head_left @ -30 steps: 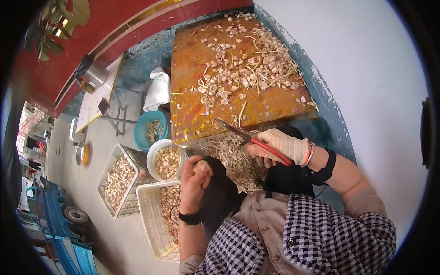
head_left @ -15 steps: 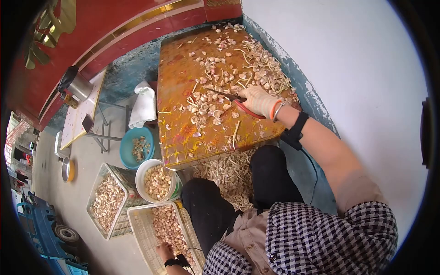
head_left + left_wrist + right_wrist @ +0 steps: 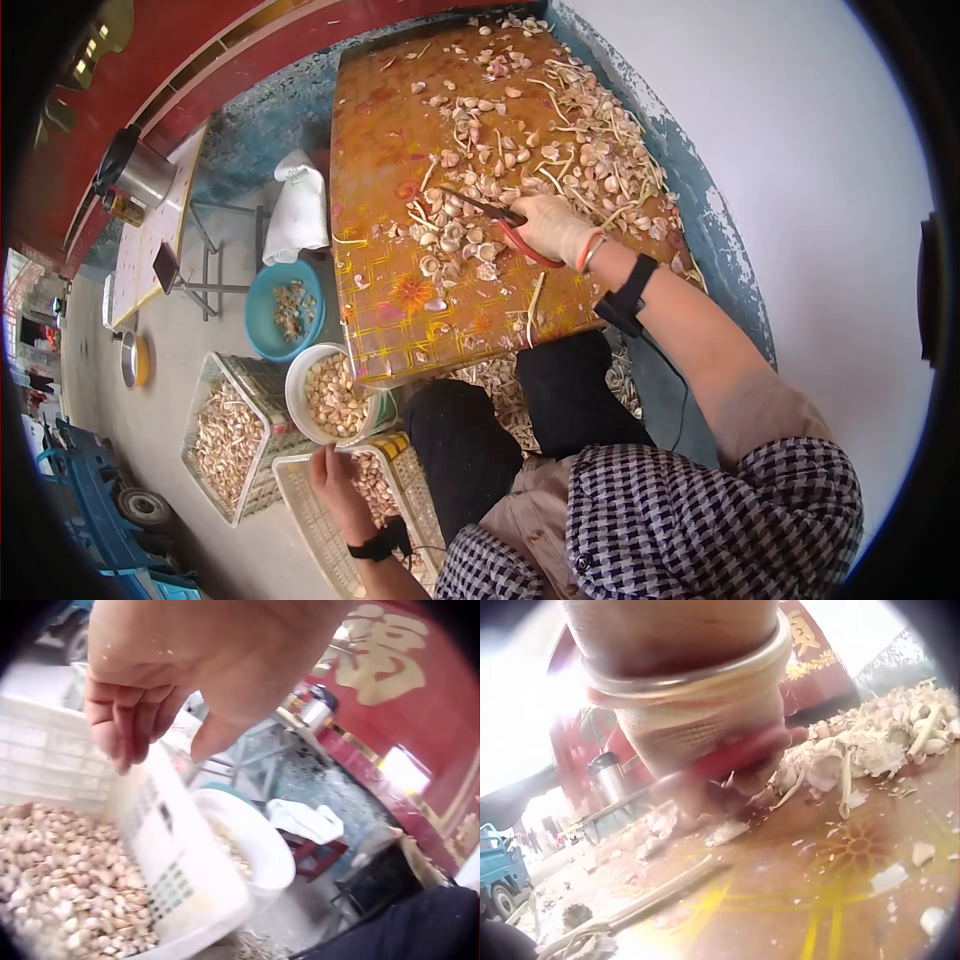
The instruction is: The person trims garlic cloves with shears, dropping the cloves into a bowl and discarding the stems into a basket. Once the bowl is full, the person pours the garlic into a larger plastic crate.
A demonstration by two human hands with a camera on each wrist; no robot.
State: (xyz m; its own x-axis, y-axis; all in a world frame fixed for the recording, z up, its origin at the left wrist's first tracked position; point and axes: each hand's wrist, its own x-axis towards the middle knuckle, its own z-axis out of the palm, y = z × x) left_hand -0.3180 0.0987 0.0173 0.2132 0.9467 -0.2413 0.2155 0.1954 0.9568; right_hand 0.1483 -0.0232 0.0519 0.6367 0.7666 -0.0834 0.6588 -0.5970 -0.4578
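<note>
My gloved right hand (image 3: 552, 228) grips red-handled scissors (image 3: 528, 246) low over the table. Their dark blades point left across garlic cloves and peel (image 3: 470, 238). In the right wrist view the red handle (image 3: 739, 754) is blurred beneath the glove. My bare left hand (image 3: 338, 488) hangs above a pale plastic crate (image 3: 305, 505) of garlic cloves (image 3: 75, 885). Its fingers (image 3: 124, 727) droop loosely in the left wrist view, the thumb stands apart, and nothing shows between them.
Beside the crate stand a white bucket (image 3: 300, 398) of cloves, a second crate (image 3: 255, 440) with garlic and a blue basin (image 3: 262, 335). The patterned table (image 3: 385, 290) bears cloves, stems and skins. More stems lie below it, near my knees.
My right hand has carried the scissors from my lap onto the table's garlic. My left hand, which held a garlic piece, went down to the crate and has risen without it.
</note>
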